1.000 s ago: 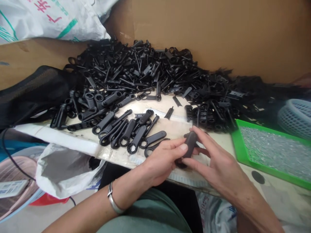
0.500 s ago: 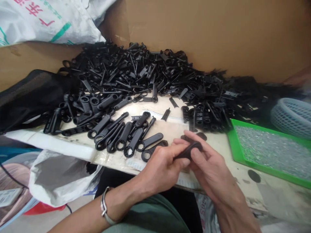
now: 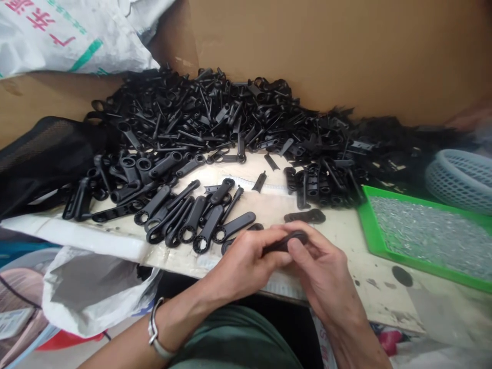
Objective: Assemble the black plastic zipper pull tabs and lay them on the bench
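Observation:
Both my hands meet over the table's front edge, around one black plastic part (image 3: pixel 283 243). My left hand (image 3: pixel 249 261) pinches its left end between thumb and fingers. At the rounded right end, my right hand (image 3: pixel 321 261) has its thumb on top and its fingers behind. Just beyond them a flat black piece (image 3: pixel 305 216) lies on the table. Left of my hands, several black ring-ended handles (image 3: pixel 208 229) lie fanned out side by side. Two small black pieces (image 3: pixel 260 181) rest farther back.
A large heap of black parts (image 3: pixel 215 113) spans the table's back. On the right are a green tray (image 3: pixel 369 225) of small metal pieces and a blue-grey basket (image 3: pixel 461 182). A white sack (image 3: pixel 96 292) hangs open at lower left.
Both hands have moved slightly left and toward me with the black part between them. The flat black piece behind them now shows more fully.

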Demonstrator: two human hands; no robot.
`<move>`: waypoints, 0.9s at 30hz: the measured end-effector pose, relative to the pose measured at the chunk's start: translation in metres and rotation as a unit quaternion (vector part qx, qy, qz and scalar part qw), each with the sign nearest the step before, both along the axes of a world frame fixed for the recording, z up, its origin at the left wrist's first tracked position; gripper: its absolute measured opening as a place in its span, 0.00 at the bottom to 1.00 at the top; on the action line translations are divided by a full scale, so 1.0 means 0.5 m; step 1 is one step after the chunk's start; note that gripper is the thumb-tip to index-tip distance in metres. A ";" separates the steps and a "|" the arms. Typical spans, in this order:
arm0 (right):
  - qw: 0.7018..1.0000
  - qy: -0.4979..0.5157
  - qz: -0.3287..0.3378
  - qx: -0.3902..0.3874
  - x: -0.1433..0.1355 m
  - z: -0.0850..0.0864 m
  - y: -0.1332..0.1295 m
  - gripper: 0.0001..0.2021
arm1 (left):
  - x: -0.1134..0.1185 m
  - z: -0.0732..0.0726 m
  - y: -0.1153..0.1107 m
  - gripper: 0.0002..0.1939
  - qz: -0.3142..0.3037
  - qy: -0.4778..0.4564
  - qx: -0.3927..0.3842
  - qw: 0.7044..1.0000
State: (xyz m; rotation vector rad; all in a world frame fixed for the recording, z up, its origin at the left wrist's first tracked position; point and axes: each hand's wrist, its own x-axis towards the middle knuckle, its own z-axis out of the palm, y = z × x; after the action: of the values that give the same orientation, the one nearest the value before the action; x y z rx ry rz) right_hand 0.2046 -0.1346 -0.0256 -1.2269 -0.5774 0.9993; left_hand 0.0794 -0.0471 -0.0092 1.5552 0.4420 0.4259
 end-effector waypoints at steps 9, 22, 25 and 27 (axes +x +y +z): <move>0.984 -0.125 0.126 -0.002 0.023 0.046 -0.038 0.08 | -0.037 0.046 -0.011 0.15 -0.042 0.049 0.091 0.994; 0.996 -0.068 0.046 -0.039 0.021 0.006 -0.004 0.19 | -0.007 0.013 -0.014 0.09 0.034 -0.017 -0.099 0.994; 0.998 -0.060 0.007 -0.009 0.024 0.000 -0.017 0.22 | -0.006 0.008 -0.017 0.11 0.061 -0.072 -0.196 0.976; 0.990 -0.126 -0.054 -0.025 0.017 -0.006 -0.026 0.17 | -0.005 0.009 -0.019 0.13 0.076 -0.106 -0.252 0.959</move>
State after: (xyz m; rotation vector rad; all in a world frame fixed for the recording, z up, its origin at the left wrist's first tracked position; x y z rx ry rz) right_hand 0.2132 -0.1477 -0.0284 -1.4250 -0.6778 0.7762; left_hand 0.0769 -0.0566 -0.0047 0.9746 0.4615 0.5445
